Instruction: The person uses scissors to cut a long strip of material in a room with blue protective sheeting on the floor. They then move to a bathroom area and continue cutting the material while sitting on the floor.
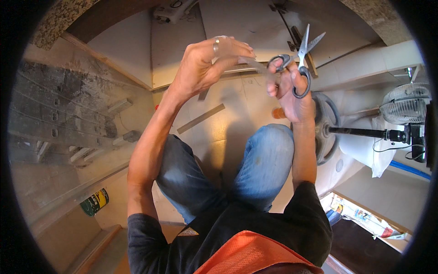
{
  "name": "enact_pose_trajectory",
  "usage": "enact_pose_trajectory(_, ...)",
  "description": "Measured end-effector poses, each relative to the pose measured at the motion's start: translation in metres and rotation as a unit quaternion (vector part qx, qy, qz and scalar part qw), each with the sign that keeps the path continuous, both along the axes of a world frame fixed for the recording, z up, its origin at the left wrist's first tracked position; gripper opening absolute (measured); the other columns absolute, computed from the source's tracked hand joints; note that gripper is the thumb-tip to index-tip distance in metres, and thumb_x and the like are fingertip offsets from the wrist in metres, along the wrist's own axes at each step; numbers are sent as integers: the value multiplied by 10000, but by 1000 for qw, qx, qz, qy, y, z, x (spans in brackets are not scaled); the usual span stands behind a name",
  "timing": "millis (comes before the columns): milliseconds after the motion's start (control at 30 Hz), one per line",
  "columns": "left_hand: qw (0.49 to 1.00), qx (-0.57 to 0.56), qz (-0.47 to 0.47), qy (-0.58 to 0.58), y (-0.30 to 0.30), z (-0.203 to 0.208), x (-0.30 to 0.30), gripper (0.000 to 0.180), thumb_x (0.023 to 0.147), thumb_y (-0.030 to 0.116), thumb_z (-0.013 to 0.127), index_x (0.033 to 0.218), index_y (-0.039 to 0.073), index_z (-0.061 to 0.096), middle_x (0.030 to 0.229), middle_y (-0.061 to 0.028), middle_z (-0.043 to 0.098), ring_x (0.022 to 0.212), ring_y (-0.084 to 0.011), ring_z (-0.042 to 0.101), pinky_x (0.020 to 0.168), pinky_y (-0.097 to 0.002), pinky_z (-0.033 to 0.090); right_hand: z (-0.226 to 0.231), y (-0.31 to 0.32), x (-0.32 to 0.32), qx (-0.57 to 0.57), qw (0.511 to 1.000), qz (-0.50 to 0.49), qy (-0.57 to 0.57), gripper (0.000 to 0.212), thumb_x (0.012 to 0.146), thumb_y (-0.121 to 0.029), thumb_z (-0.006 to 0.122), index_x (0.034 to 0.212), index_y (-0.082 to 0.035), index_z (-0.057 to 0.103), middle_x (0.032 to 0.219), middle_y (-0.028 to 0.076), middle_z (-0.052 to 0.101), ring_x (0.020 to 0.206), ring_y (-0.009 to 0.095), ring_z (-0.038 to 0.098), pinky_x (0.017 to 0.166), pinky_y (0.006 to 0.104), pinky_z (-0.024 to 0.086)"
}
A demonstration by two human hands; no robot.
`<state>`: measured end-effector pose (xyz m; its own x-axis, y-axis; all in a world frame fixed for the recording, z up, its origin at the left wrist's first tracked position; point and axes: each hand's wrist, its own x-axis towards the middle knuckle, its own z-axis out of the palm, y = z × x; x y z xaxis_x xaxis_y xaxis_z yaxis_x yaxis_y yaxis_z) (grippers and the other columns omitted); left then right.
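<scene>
My right hand [292,93] holds a pair of scissors [302,54] with dark handle loops. The blades point up and away from me, spread apart. At the left, my left hand [203,64] is bent at the wrist, its fingers pinched together toward the right hand. A thin see-through strip [259,65], blurred, runs from those fingertips toward the right hand's fingers. Whether the right fingers also grip it I cannot tell. A shiny band [216,47] shows on a left finger.
A standing fan [406,104] lies on its side at the right, its round base [325,128] beside my right forearm. A flat grey bar [200,118] is on the floor ahead of my knees. Dusty dark panels [54,109] and a green-and-yellow can [94,202] are at the left.
</scene>
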<state>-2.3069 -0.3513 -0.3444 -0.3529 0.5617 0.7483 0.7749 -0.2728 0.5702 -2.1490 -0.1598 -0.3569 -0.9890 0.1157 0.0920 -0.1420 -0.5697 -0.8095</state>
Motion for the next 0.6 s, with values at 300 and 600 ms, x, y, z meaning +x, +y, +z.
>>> enact_pose_trajectory(300,938,42,160,303,-10,12,12,258,780,14,670,953,167,784,1034,-10,734,1001,-205,699,919,-372,566,29,-58,0,68,993,-79,-63,529,787,2,811,1234,-63,535,1028,0,587,850,80,571,744,232,486)
enact_pose_trajectory(600,932,-108,-14,-345,-6,-2,18,224,937,214,721,1060,38,658,942,-26,661,835,-104,612,768,-264,516,13,-45,-16,247,946,-191,83,470,811,98,750,1147,-48,456,1054,37,564,971,111,591,821,255,512)
